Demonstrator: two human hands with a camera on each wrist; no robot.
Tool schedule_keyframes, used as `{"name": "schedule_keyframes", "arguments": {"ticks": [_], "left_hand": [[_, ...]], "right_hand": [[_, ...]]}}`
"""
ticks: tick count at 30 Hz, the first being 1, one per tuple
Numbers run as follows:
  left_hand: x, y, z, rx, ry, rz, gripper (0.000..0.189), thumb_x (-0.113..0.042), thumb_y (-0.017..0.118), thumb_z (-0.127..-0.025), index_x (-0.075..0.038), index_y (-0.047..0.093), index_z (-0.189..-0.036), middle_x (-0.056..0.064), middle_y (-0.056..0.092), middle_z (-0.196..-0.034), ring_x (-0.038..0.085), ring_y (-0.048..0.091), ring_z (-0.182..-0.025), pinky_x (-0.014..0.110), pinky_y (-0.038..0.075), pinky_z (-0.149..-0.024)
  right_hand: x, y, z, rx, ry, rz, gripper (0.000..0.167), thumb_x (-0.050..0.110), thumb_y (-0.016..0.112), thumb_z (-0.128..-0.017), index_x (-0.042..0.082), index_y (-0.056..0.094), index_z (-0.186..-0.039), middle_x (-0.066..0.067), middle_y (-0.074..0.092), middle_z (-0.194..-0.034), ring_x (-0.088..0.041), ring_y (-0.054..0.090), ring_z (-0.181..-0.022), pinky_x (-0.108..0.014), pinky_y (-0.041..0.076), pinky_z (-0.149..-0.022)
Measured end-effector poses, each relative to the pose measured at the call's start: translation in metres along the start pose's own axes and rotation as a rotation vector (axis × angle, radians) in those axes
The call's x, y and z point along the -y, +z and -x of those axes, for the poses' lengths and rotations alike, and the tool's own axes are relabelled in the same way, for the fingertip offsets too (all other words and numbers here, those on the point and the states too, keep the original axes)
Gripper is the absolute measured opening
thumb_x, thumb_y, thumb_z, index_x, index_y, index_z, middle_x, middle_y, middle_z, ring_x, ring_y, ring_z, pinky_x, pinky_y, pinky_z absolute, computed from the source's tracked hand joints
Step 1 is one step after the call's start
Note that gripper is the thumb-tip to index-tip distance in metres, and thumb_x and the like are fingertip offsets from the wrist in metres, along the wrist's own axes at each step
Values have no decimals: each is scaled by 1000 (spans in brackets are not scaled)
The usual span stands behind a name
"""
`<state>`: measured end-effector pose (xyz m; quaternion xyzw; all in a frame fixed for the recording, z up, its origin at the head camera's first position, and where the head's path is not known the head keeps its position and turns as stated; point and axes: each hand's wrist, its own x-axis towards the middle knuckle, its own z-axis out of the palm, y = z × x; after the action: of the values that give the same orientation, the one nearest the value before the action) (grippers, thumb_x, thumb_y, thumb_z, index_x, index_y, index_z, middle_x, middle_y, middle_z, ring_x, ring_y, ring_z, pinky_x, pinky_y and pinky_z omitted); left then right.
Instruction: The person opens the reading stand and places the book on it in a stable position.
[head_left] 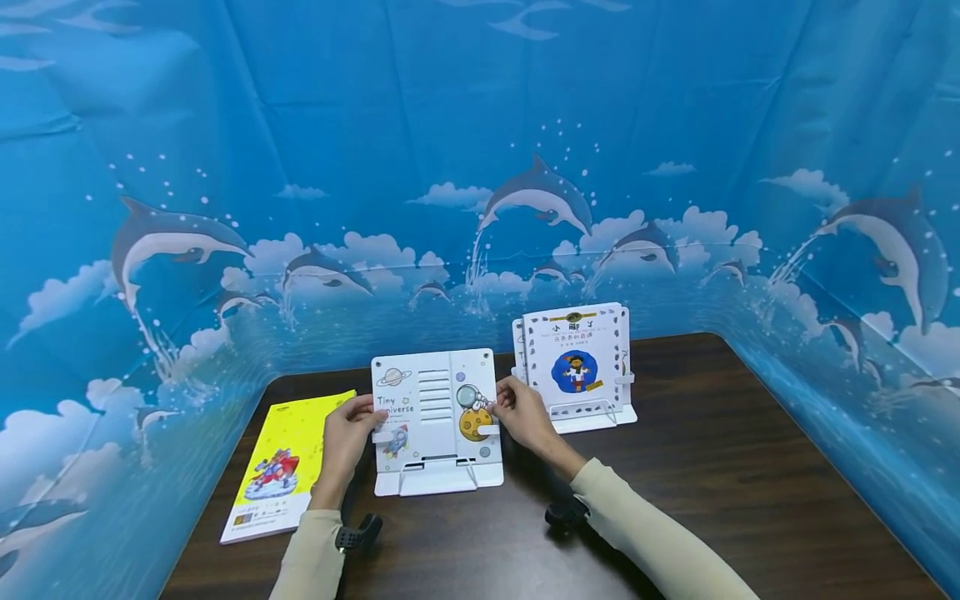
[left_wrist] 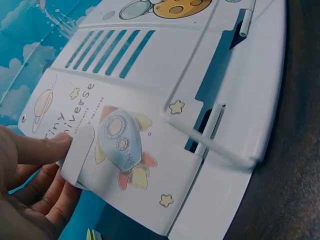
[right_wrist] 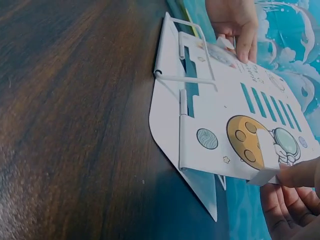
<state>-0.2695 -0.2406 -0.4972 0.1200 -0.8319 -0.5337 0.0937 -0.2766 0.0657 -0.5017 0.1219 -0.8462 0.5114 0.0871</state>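
Note:
A white book stand printed with a planet, a rocket and an astronaut stands tilted back on the table, with its wire page holder in front of the base. My left hand grips its left edge, thumb on the front by the side clip and fingers behind. On the opposite edge my right hand pinches the panel next to the other clip. No book rests on this stand.
To the right, a second white stand holds a white picture book. A yellow-covered book lies flat at the left, beside my left forearm. A blue dolphin-print curtain rises behind the dark wooden table.

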Motion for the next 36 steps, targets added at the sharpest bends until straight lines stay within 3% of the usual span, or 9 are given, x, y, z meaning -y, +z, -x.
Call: {"name": "schedule_keyframes", "arguments": {"ticks": [7,15,26,32,36], "left_hand": [[-4,-1,-6,-69,50,-10,38,-10,75,-100,0,68,-136,22,72,-124,27,66,-104,8,45,-75],[-4,-6,-22,-87,116,-45,34,-8,76,-99,-1,70,-131,21,74,-122,30,68,-106,6,45,-75],[-1,-11,-45,-43,122,-3,37,-7,71,-102,-5,68,-138,18,70,-131,30,65,-120,16,46,-92],[-3,-9,-57,10,149,78,35,-1,69,-102,-2,67,-136,19,68,-128,18,64,-110,5,48,-85],[-6,-7,-65,72,170,104,36,2,64,-102,-1,64,-138,18,66,-129,13,63,-107,6,49,-86]], "right_hand": [[6,2,5,-4,-43,-6,20,-2,80,-90,2,65,-103,-7,66,-90,-10,59,-78,-18,53,-70],[19,10,18,-25,-136,42,22,-2,82,-87,7,65,-98,-5,67,-86,-10,62,-75,-20,54,-67],[40,32,44,15,-278,37,10,7,77,-97,9,68,-100,-3,72,-90,-10,70,-81,-16,59,-68],[51,47,53,42,-427,57,14,5,75,-97,7,65,-107,-5,71,-94,-10,70,-85,-19,61,-69],[59,55,57,58,-526,77,19,3,75,-97,6,62,-110,-5,69,-98,-10,72,-88,-19,62,-71]]}}
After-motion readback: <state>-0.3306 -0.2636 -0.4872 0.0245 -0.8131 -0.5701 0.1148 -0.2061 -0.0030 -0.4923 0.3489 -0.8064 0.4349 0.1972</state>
